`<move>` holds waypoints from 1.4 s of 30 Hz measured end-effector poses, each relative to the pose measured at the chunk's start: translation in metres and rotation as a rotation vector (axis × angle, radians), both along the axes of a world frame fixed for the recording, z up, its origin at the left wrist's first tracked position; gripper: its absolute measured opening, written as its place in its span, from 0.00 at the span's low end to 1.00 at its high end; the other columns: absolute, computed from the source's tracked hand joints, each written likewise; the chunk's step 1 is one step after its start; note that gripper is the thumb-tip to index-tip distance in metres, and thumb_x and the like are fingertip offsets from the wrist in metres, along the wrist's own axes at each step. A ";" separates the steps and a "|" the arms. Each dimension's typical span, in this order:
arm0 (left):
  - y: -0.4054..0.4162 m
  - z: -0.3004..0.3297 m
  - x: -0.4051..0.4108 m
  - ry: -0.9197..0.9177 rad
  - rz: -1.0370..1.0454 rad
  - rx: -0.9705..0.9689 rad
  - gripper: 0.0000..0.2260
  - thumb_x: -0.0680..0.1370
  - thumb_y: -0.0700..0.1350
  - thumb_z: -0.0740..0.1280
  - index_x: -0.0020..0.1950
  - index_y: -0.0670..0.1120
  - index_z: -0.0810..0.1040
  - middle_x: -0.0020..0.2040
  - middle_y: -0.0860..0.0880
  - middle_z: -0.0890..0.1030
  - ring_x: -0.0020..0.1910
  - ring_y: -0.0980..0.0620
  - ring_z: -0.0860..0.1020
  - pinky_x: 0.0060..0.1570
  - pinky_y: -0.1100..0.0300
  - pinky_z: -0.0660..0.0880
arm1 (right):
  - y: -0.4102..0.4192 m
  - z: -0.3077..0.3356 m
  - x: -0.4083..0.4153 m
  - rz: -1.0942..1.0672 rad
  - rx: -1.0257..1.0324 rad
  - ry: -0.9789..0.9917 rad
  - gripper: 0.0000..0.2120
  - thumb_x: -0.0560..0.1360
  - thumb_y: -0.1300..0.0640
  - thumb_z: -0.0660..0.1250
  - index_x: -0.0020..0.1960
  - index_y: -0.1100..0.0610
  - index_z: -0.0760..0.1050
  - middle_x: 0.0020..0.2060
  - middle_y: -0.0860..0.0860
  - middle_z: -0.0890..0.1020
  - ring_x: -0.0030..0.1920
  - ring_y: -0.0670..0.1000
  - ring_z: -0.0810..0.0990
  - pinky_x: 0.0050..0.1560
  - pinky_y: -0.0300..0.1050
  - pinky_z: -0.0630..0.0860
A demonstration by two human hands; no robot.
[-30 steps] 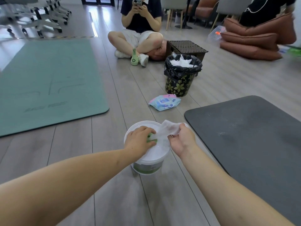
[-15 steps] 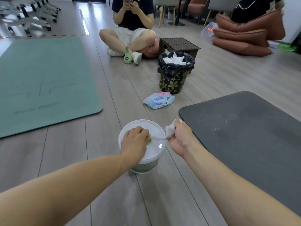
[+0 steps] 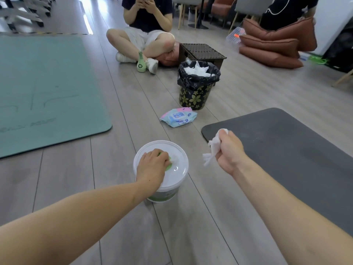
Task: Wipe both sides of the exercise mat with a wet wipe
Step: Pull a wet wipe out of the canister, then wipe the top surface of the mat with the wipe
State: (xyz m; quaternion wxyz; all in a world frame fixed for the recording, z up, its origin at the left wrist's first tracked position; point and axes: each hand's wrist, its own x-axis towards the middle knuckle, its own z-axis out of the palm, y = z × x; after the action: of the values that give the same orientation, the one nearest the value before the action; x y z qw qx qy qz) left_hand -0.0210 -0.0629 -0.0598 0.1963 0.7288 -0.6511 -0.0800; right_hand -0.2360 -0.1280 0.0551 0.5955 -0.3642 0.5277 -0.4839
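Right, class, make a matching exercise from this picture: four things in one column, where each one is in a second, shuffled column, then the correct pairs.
Things
1. wet wipe
2. wipe tub
3. soft wipe pack
4. dark mat

Places
A. lying on the floor near the bin
B. under the left hand
C. gripped in the right hand
D. spread on the floor at right

Pairs: 1-C, 2-B, 3-A, 4-D

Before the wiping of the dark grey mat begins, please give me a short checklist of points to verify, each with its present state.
1. White wet wipe gripped in right hand: ok.
2. Wipe torn free of white round wipe tub: ok.
3. Left hand steadying the tub lid: ok.
4. Green lid flap closed: cannot tell.
5. Dark grey exercise mat lies flat, nothing on it: ok.
6. Wipe unfolded for wiping: not ok, bunched.
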 end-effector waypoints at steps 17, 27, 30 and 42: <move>-0.049 0.127 -0.151 0.704 -0.323 0.145 0.09 0.86 0.51 0.57 0.56 0.50 0.74 0.47 0.52 0.80 0.46 0.52 0.78 0.47 0.53 0.75 | 0.081 0.036 -0.109 -0.146 -0.049 0.393 0.20 0.72 0.48 0.70 0.50 0.65 0.77 0.41 0.55 0.80 0.43 0.54 0.78 0.46 0.53 0.76; 0.027 0.118 -0.337 0.730 -0.398 0.359 0.08 0.83 0.53 0.59 0.56 0.53 0.75 0.51 0.51 0.83 0.50 0.49 0.82 0.46 0.56 0.76 | 0.159 0.034 -0.281 -0.340 -0.043 0.252 0.13 0.77 0.60 0.69 0.61 0.53 0.77 0.56 0.53 0.84 0.55 0.54 0.85 0.62 0.60 0.80; 0.052 0.129 -0.419 0.882 -0.363 0.424 0.10 0.84 0.54 0.59 0.60 0.51 0.74 0.51 0.50 0.85 0.50 0.50 0.85 0.49 0.55 0.76 | 0.186 0.043 -0.355 -0.374 -0.049 0.206 0.14 0.77 0.61 0.68 0.62 0.52 0.76 0.56 0.52 0.84 0.55 0.53 0.85 0.62 0.59 0.80; 0.160 0.201 -0.760 0.946 -0.384 0.477 0.11 0.81 0.47 0.67 0.63 0.54 0.75 0.53 0.52 0.82 0.50 0.50 0.82 0.53 0.52 0.80 | 0.317 0.085 -0.665 -0.673 0.026 0.057 0.25 0.76 0.61 0.70 0.67 0.45 0.66 0.62 0.50 0.76 0.60 0.54 0.81 0.63 0.53 0.79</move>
State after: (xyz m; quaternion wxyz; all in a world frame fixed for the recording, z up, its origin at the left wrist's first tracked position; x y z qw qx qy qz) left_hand -0.7811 0.0967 0.1413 0.2786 0.5063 -0.5769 -0.5773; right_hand -0.9013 0.1890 0.1398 0.3921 -0.1753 0.6409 -0.6363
